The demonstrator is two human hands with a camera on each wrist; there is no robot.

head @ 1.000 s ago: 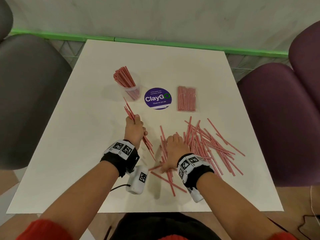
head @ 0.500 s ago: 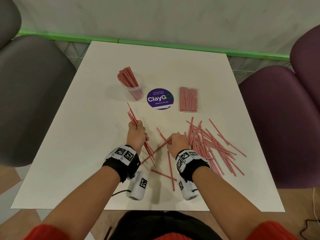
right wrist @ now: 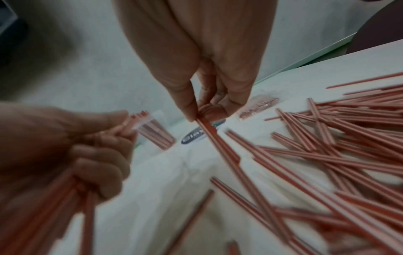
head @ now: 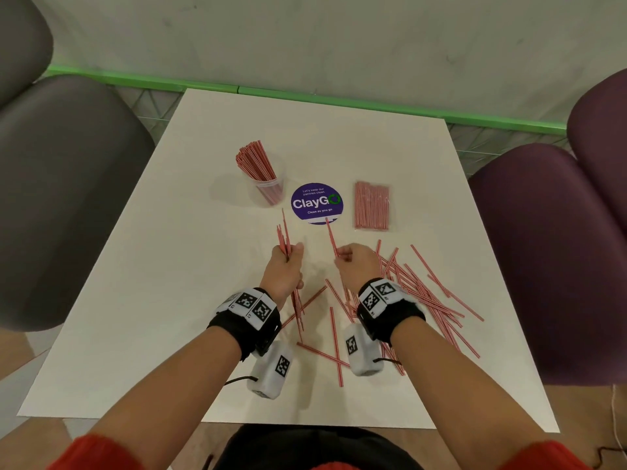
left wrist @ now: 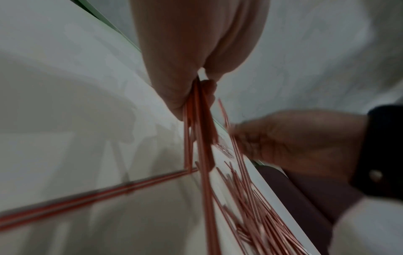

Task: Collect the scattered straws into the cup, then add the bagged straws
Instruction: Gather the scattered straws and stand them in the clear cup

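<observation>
A clear plastic cup (head: 269, 191) at the table's far middle holds a leaning bunch of red-and-white straws (head: 254, 161). Right of it lies a clear bag of straws (head: 371, 205), flat on the table. My left hand (head: 283, 266) grips a small bundle of straws (head: 283, 232) above the table. Beside it my right hand (head: 356, 264) pinches a couple of straws (head: 331, 237) between thumb and fingers (right wrist: 189, 107). Many loose straws (head: 420, 293) lie scattered to the right and under my wrists.
A round purple ClayGo sticker (head: 317, 202) sits between cup and bag on the white table (head: 169, 300). A grey chair (head: 61, 198) stands at the left, a purple chair (head: 549, 252) at the right. A green-edged wall runs behind the table.
My right hand has lifted off the pile with a couple of straws and moved up toward my left hand. The left hand has risen a little with its bundle.
</observation>
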